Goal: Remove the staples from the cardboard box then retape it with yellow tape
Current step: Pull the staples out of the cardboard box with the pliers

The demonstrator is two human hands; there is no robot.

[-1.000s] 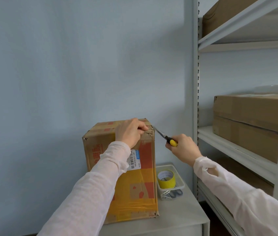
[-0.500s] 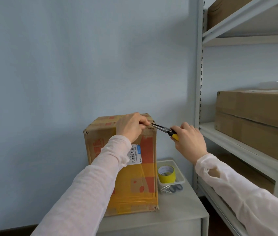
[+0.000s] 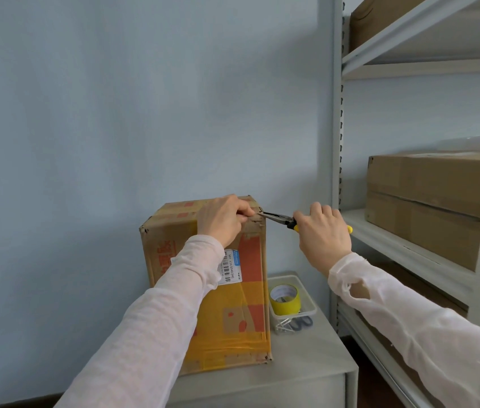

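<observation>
A tall cardboard box [image 3: 233, 316] with yellow tape and red patches on its front stands on a grey cabinet [image 3: 297, 375]. My left hand [image 3: 222, 220] rests on the box's top front edge, fingers curled over it near the right corner. My right hand [image 3: 322, 231] grips the yellow handles of needle-nose pliers [image 3: 278, 219]. The plier tips touch the box's top right corner. A roll of yellow tape [image 3: 285, 298] sits in a clear plastic tray [image 3: 306, 293] to the right of the box.
Scissors [image 3: 302, 321] and several metal bits lie in the tray's front. A grey metal shelf unit [image 3: 409, 251] stands on the right with cardboard boxes [image 3: 427, 198] on its shelves. A pale blue wall lies behind the box.
The pliers have levelled from a downward slant to near horizontal at the box's top right corner, and my right hand has turned over the handles. My left hand has stayed on the box top.
</observation>
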